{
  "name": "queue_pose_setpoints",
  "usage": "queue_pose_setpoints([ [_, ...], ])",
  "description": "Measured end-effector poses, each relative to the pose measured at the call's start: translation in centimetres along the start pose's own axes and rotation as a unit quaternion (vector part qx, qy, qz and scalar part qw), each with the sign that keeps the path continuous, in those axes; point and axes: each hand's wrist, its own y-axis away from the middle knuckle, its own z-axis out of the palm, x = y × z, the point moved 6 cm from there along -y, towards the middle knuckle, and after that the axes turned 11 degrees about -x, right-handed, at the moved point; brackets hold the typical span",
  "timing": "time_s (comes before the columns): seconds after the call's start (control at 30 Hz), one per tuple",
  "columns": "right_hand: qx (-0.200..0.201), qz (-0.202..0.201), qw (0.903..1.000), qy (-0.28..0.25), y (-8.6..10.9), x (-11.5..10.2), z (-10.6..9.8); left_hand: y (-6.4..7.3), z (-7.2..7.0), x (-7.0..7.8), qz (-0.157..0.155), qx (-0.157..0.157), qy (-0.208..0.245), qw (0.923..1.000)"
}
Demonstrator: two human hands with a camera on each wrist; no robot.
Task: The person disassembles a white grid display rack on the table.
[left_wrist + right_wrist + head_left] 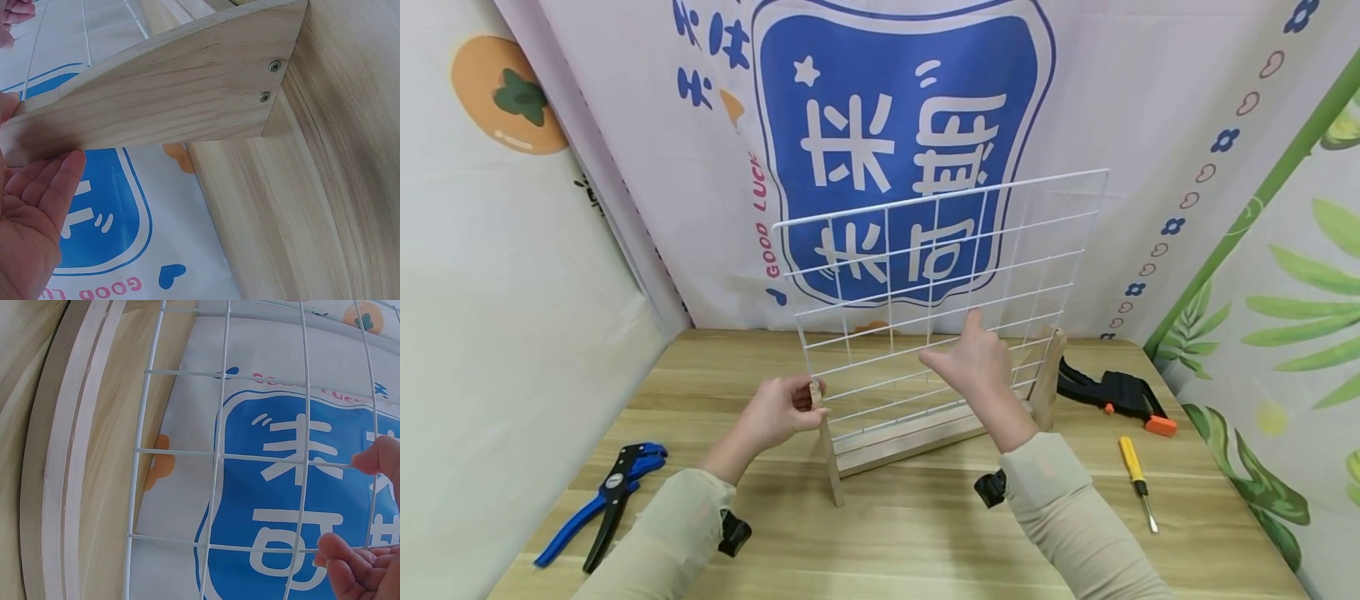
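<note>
A white wire grid [940,197] stands upright in a wooden stand, its lower edge at the base rail [917,443]. My left hand [778,412] holds the upper end of the left wooden side panel [175,94], with thumb on one face and fingers under the other. Two screw heads [274,65] show near that panel's wide bottom end. My right hand [977,362] is at the middle of the grid, its thumb and curled fingers on two neighbouring wires in the right wrist view. The right side panel [1047,375] stands beyond it.
Blue-and-black wire strippers [617,492] lie on the left of the wooden table [880,533]. To the right are a black bar clamp [1116,393] with orange pads and a yellow-handled screwdriver [1135,475]. A printed cloth [715,192] hangs behind.
</note>
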Motion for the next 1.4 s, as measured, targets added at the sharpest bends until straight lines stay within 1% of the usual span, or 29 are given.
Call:
queue_pose_setpoints([
  [0.17, 0.007, -0.004, 0.9999, 0.006, -0.1, -0.1, -0.2, 0.0, 0.0, 0.0, 0.003, 0.002, -0.01, 0.9999],
  [0.43, 0.027, -0.021, 0.9993, 0.017, 0.0, -0.4, -0.5, 0.1, 0.1, 0.0, -0.002, 0.0, -0.003, 1.0],
  [0.93, 0.036, -0.033, 0.9987, 0.016, 0.0, -0.8, -1.3, 0.1, -0.1, 0.1, -0.008, -0.001, -0.003, 1.0],
  [1.2, 0.052, -0.046, 0.9974, 0.022, 0.1, -1.0, -1.6, 0.1, 0.0, -0.1, -0.01, -0.002, 0.017, 0.9998],
  [1.4, 0.06, -0.052, 0.9966, 0.022, 0.1, -1.1, -1.8, 0.1, 0.0, -0.1, -0.012, -0.002, 0.02, 0.9997],
])
